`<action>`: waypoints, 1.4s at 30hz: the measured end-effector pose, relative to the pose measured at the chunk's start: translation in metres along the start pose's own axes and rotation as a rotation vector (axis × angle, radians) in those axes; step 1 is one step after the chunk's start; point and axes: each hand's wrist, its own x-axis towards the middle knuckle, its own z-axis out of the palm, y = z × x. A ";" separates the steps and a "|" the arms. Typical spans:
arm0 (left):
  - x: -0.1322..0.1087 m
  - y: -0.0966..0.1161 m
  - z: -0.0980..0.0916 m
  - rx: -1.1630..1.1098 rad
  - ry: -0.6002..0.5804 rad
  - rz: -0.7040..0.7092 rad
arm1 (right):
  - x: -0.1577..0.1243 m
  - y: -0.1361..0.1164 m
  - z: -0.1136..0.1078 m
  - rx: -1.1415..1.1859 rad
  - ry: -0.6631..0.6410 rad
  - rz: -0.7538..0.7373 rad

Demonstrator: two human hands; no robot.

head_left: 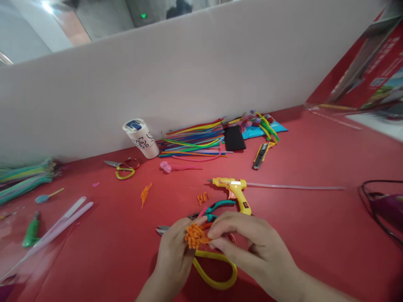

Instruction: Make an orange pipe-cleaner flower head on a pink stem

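Note:
An orange flower-like cluster of fuzzy pipe cleaner (194, 235) is held in my left hand (174, 253), whose fingers are closed around its base. My right hand (252, 245) pinches a small orange fuzzy strip (206, 239) at the cluster's right side; whether the strip is joined to it I cannot tell. Beneath my hands lie scissors with a yellow handle loop (217, 285), partly covered. Pliers with teal handles (222, 204) stick out just beyond my fingers. Short orange pieces (202, 198) and a longer orange fuzzy piece (145, 195) rest on the red table (119, 251).
A yellow glue gun (237, 191) with a long glue stick (296, 187) lies ahead. Behind are a white cup (141, 140), colored pipe cleaners (195, 138), a black phone-like slab (234, 138), a utility knife (260, 156) and scissors (125, 171). A white partition (189, 71) borders the table.

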 end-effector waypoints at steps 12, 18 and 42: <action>-0.001 -0.004 0.001 0.167 -0.021 0.080 | -0.001 0.000 0.003 -0.248 0.096 -0.306; -0.006 -0.009 0.003 0.218 -0.063 0.088 | -0.002 0.004 0.004 -0.274 0.078 -0.337; -0.009 -0.002 -0.007 0.024 -0.204 -0.128 | 0.010 0.016 0.003 0.006 -0.059 0.173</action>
